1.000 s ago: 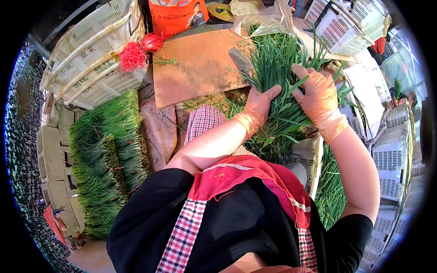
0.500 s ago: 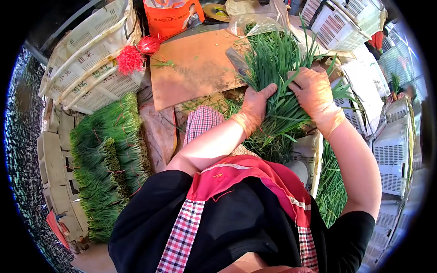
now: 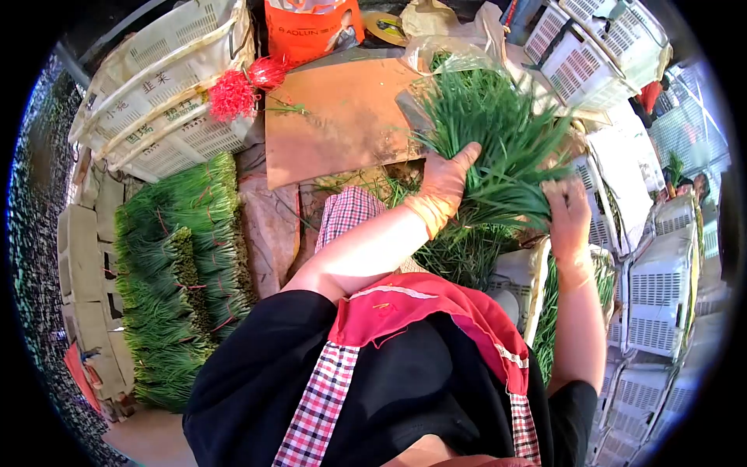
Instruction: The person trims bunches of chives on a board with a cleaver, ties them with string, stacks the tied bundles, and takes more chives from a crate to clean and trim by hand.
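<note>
Clasping the green bunch [image 3: 498,144] from its left side, the left hand [image 3: 446,185] lays its thumb over the leaves, its other fingers mostly hidden! Over on the far side, the right hand [image 3: 570,218] has bent fingers right by the leaf ends; whether it pinches any of them, I cannot tell. And the bunch itself? It's out in front of the person, fanning up and to the right, just right of the brown board [image 3: 334,117], with a tangle of loose greens [image 3: 455,261] below it. Look at the board's right edge: a flat grey blade [image 3: 414,109], partly covered by leaves! Across to the left, tied bundles [image 3: 148,288] lie packed together, red bands showing among the green. Above them stand the white crates [image 3: 175,93], red shredded strings [image 3: 232,95] hanging at their side, and near those, at the top, sits a bright orange bag [image 3: 311,33].
</note>
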A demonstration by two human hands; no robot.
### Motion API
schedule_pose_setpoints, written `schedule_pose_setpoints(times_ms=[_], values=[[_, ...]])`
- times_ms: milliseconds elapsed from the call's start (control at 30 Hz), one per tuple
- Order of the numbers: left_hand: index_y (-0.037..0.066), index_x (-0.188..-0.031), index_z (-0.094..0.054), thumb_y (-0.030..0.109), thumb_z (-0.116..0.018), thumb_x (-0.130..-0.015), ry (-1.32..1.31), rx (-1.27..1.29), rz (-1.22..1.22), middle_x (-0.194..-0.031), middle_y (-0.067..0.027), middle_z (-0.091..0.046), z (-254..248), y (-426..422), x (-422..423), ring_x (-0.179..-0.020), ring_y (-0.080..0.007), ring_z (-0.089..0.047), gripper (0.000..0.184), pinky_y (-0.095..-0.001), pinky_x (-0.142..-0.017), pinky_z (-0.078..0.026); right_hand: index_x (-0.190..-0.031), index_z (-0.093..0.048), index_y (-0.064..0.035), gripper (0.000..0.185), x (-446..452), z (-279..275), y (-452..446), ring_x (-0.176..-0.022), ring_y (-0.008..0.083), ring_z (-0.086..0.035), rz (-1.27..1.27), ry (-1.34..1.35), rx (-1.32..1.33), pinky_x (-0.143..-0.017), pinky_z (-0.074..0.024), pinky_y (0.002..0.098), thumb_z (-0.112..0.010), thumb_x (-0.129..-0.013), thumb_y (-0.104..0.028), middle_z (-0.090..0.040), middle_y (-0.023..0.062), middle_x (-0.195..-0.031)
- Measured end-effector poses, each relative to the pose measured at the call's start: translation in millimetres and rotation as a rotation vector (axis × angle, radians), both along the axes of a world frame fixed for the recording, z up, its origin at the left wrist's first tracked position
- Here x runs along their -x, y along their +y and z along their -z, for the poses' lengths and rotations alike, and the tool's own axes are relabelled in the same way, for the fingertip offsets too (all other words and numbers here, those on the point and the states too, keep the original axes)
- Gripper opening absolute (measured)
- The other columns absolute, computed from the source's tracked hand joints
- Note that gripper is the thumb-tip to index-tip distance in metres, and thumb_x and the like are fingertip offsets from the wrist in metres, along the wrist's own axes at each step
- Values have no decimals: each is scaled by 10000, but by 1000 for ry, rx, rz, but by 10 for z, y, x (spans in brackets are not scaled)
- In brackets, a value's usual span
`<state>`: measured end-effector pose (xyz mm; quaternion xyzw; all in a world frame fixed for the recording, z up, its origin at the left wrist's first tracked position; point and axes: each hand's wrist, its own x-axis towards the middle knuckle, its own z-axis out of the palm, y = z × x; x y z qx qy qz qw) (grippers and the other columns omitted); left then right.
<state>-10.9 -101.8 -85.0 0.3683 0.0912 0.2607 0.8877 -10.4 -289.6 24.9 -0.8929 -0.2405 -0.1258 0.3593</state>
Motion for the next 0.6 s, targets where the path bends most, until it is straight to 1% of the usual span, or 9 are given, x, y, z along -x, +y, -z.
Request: schedule_pose_setpoints(times_ms=[33,100,200,333,400,433,467,533,600], values=[[-26,-1161,-477,67,-681,-772,-7,-40,4,-1040,-86,-591,-66,-20,44,-846,-198,-573,450,-319,-793,-470,-766,-577,-6,115,6,38,-58,-898,296,-548,-1,-3,2,-803,-418,346,-614,-772,-114,-591,151,-961],[-25,-1172,-467,59,-680,-772,-13,-87,25,-1061,-89,-585,-157,-56,84,-876,-193,-567,461,-315,-817,-458,-728,-554,-12,94,56,65,-103,-888,306,-539,-54,-443,386,-797,-414,385,-623,-739,-75,-585,141,-971],[-28,-1133,-501,62,-672,-780,-87,-41,33,-1039,-87,-596,-231,-99,140,-908,-185,-559,403,-312,-844,-441,-714,-555,-15,71,110,-246,-115,-916,323,-533,-18,-650,431,-819,-405,420,-621,-717,-41,-576,139,-1011],[-37,-1141,-482,48,-669,-781,61,39,114,-1070,-93,-583,-309,52,185,-906,-185,-563,414,-301,-834,-443,-811,-605,-3,67,122,-407,-484,-892,254,-560,237,-392,80,-793,-456,333,-630,-765,-45,-592,128,-1015],[-40,-1062,-549,69,-676,-775,46,49,-40,-978,-95,-615,-204,62,46,-806,-211,-593,332,-313,-738,-494,-889,-614,11,216,-145,99,-1067,-889,259,-565,137,190,54,-826,-453,342,-691,-727,-111,-595,127,-1017],[-31,-1061,-549,91,-673,-786,168,122,-98,-957,-98,-619,-16,25,-123,-796,-214,-594,325,-337,-729,-502,-999,-578,11,383,-22,276,-1020,-931,261,-555,128,181,417,-862,-438,348,-734,-687,-149,-582,139,-1043],[-33,-1060,-547,86,-664,-792,49,109,-143,-955,-114,-625,-6,-12,-187,-803,-232,-606,316,-376,-721,-512,-1109,-542,10,555,138,425,-899,-972,263,-544,125,159,781,-898,-422,353,-778,-647,-188,-569,152,-1070],[-37,-1068,-546,128,-613,-835,114,481,190,-975,-131,-626,-259,-36,-70,-820,-259,-614,293,-403,-751,-509,-1272,-425,-32,831,352,760,-534,-1216,278,-407,-69,217,383,-1019,-301,333,-830,-565,-200,-454,167,-1290],[-44,-1076,-543,169,-553,-869,16,755,550,-980,-154,-624,-959,10,538,-829,-288,-618,297,-415,-768,-505,-1295,-366,-24,906,568,682,-81,-1180,268,-423,-67,281,179,-1002,-317,336,-844,-535,-146,-446,161,-1281]])
